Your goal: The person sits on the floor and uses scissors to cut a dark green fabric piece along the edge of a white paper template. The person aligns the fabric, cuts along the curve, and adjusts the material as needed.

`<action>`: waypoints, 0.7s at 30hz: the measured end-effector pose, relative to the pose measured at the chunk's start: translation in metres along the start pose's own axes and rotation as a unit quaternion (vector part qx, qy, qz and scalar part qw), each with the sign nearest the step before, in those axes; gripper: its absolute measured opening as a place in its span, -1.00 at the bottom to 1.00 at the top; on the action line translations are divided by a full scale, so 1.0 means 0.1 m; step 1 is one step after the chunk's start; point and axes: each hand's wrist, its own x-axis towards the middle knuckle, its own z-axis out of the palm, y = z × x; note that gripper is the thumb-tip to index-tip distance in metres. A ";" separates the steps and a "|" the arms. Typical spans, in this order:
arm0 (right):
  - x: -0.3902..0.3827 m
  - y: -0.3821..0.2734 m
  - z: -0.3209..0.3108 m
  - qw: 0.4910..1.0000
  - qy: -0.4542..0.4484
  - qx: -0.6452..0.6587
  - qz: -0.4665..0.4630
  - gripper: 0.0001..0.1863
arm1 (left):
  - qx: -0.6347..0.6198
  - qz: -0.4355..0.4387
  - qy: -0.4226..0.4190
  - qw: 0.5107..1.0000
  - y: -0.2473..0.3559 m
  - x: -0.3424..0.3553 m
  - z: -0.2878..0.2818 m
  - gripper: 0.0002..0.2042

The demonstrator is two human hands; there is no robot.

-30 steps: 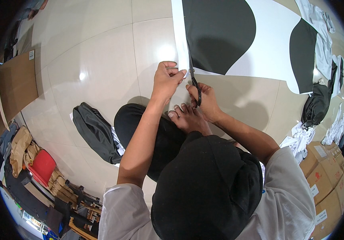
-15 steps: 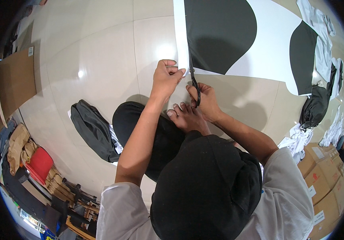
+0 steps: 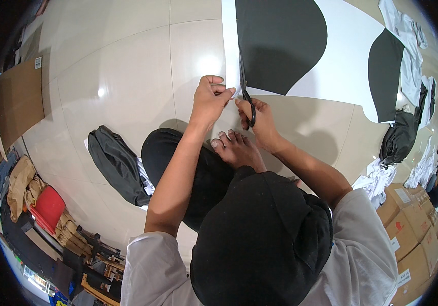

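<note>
A large white sheet (image 3: 341,56) printed with dark grey shapes is spread on the floor ahead; whether it is cloth or paper I cannot tell. My left hand (image 3: 210,102) pinches the near end of the white strip (image 3: 232,61) along the sheet's left side. Black-handled scissors (image 3: 249,104) are in my right hand (image 3: 261,121), fingers wrapped round the handles. Their blades point away from me, along the line between the strip and the dark shape (image 3: 280,43). My bare foot (image 3: 238,149) rests just below the right hand.
To the left lies a dark cloth bundle (image 3: 114,163), with a cardboard sheet (image 3: 20,94) and red chair (image 3: 48,206) farther out. White and black cloth pieces (image 3: 402,135) are heaped on the right. Cardboard boxes (image 3: 407,224) stack at the lower right.
My right hand and the scissors have moved slightly away from me along the strip. My left hand keeps its pinch in nearly the same place.
</note>
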 end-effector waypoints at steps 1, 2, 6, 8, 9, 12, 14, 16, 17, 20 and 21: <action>0.01 -0.02 0.02 1.000 0.001 0.005 -0.001 -0.65 | 0.002 0.001 0.000 1.000 0.00 0.00 0.00 -0.49; 0.02 -0.04 0.03 1.000 0.003 0.011 -0.001 -0.65 | 0.003 0.001 -0.001 1.000 -0.01 0.01 0.00 -0.49; 0.06 -0.05 0.04 1.000 0.010 0.029 0.003 -0.67 | 0.008 0.004 -0.001 1.000 -0.04 0.03 0.00 -0.49; 0.06 -0.05 0.05 0.999 0.015 0.034 0.002 -0.69 | 0.014 0.006 0.001 1.000 -0.01 0.01 0.00 -0.50; 0.07 -0.05 0.05 0.999 0.012 0.038 0.002 -0.70 | 0.013 0.008 0.004 1.000 -0.02 0.02 0.00 -0.50; 0.08 -0.02 0.04 0.999 0.007 0.047 0.001 -0.72 | 0.012 0.012 0.010 1.000 -0.03 0.02 0.00 -0.51; 0.07 -0.02 0.04 0.999 0.011 0.045 0.001 -0.72 | 0.016 0.013 0.011 1.000 -0.03 0.02 0.00 -0.51; 0.07 -0.03 0.05 0.999 0.016 0.038 -0.001 -0.71 | 0.018 0.013 0.012 1.000 -0.05 0.03 0.00 -0.51; 0.06 -0.03 0.06 0.999 0.018 0.035 -0.002 -0.71 | 0.018 0.013 0.013 1.000 -0.06 0.03 0.00 -0.51; 0.04 -0.07 0.08 0.999 0.017 0.036 0.001 -0.70 | 0.023 0.009 0.014 1.000 -0.04 0.02 -0.01 -0.51; 0.04 -0.06 0.08 0.999 0.018 0.037 -0.005 -0.69 | 0.022 0.010 0.015 1.000 -0.03 0.02 0.00 -0.51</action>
